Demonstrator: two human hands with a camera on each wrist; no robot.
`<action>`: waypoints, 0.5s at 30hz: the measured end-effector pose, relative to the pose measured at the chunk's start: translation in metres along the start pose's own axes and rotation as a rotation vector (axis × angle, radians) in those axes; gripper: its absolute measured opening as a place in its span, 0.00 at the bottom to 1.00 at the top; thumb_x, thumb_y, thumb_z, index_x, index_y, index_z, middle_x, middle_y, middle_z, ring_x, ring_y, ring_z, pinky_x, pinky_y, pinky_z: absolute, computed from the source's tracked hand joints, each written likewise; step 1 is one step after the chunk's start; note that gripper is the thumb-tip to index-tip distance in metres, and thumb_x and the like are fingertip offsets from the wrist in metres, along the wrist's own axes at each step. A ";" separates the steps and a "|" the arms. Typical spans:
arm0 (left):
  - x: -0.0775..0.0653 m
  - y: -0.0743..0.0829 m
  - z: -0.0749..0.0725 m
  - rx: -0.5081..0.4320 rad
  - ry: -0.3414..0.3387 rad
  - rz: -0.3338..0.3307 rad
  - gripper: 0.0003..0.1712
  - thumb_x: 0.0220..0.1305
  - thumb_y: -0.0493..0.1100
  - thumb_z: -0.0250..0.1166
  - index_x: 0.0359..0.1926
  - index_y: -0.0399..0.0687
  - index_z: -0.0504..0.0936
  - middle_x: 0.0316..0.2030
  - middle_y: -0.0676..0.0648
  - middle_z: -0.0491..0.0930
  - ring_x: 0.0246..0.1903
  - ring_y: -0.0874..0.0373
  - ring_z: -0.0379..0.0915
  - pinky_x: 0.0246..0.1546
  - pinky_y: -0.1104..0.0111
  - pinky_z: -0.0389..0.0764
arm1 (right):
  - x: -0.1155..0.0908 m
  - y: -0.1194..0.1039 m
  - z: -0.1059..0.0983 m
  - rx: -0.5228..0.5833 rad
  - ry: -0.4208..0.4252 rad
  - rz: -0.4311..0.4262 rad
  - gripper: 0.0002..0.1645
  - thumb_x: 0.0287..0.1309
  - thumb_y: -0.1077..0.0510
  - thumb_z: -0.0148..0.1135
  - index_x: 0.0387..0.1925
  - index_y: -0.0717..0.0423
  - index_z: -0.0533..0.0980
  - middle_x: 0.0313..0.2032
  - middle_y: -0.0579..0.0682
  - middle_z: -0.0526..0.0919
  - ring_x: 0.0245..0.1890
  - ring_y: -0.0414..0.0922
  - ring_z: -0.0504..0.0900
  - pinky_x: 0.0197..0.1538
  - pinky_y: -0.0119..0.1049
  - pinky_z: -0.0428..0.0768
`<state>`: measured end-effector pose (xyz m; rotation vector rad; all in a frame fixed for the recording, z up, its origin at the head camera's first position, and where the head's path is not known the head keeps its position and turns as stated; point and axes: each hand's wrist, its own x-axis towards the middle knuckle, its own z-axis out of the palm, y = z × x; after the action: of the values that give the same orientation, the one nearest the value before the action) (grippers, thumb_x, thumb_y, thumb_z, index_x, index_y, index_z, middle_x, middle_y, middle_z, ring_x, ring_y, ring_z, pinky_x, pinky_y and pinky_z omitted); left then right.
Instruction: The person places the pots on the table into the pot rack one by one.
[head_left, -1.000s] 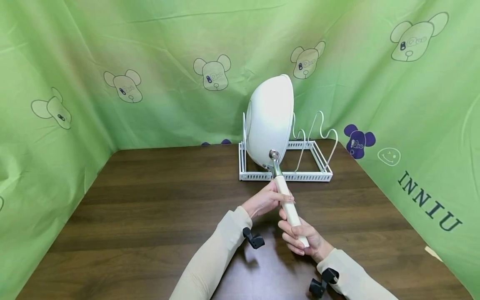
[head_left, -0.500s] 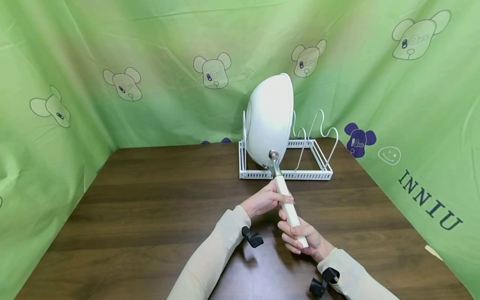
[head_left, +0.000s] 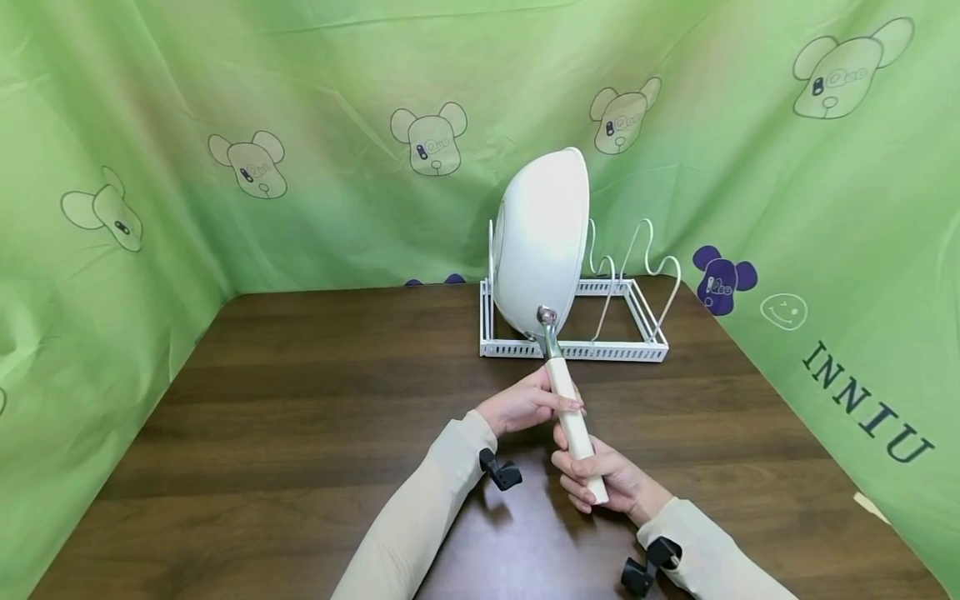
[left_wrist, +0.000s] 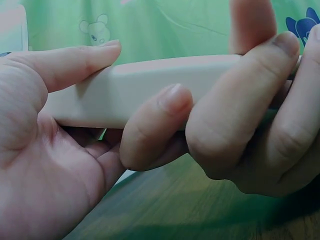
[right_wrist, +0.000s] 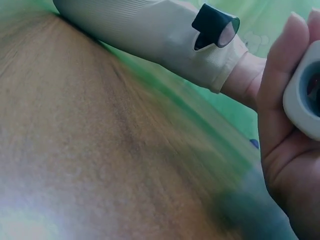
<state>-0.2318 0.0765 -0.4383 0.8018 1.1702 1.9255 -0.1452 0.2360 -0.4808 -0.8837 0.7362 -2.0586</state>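
Observation:
In the head view a white pan stands on its edge in the left part of a white wire rack. Its cream handle slopes toward me, joined by a metal neck. My left hand grips the handle nearer the pan. Lower down, my right hand holds it close to its end. Both hands' fingers curl round the handle in the left wrist view. The handle's hollow end shows beside the right palm in the right wrist view. The pan's inside faces right, hidden from me.
A brown wooden table lies under the rack. Curved white wire dividers rise from the rack's right part. Green printed cloth hangs behind the table and along both sides.
The handle's lower end has shifted slightly left and down, with both hands on it. The pan stays in the rack, and the view has shifted a little.

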 end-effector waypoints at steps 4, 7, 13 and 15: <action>0.000 0.000 -0.001 0.004 -0.005 -0.008 0.21 0.62 0.17 0.46 0.36 0.48 0.71 0.28 0.53 0.82 0.33 0.62 0.80 0.39 0.70 0.77 | -0.001 -0.001 0.000 -0.011 0.022 0.022 0.14 0.69 0.66 0.47 0.52 0.50 0.62 0.23 0.51 0.56 0.22 0.39 0.73 0.34 0.30 0.81; 0.000 -0.001 -0.002 -0.001 -0.006 -0.014 0.20 0.62 0.17 0.47 0.37 0.46 0.72 0.29 0.52 0.82 0.34 0.61 0.80 0.40 0.69 0.77 | -0.003 -0.001 0.000 -0.029 0.031 0.028 0.14 0.70 0.65 0.47 0.53 0.49 0.63 0.24 0.50 0.58 0.26 0.38 0.77 0.35 0.31 0.81; -0.002 -0.002 -0.003 0.018 0.009 -0.019 0.20 0.62 0.18 0.47 0.39 0.48 0.69 0.31 0.53 0.82 0.36 0.61 0.80 0.43 0.69 0.78 | -0.003 -0.003 -0.001 -0.062 0.048 0.017 0.15 0.70 0.65 0.47 0.55 0.50 0.64 0.29 0.48 0.68 0.30 0.38 0.80 0.39 0.32 0.81; -0.002 -0.001 -0.004 0.018 0.022 -0.025 0.20 0.63 0.18 0.47 0.39 0.49 0.69 0.31 0.53 0.82 0.38 0.61 0.79 0.44 0.69 0.77 | -0.002 -0.003 -0.002 -0.057 0.051 0.018 0.16 0.70 0.65 0.47 0.56 0.50 0.64 0.31 0.46 0.71 0.31 0.38 0.80 0.40 0.33 0.82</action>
<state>-0.2335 0.0733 -0.4413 0.7739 1.2064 1.9103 -0.1467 0.2400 -0.4800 -0.8561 0.8307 -2.0595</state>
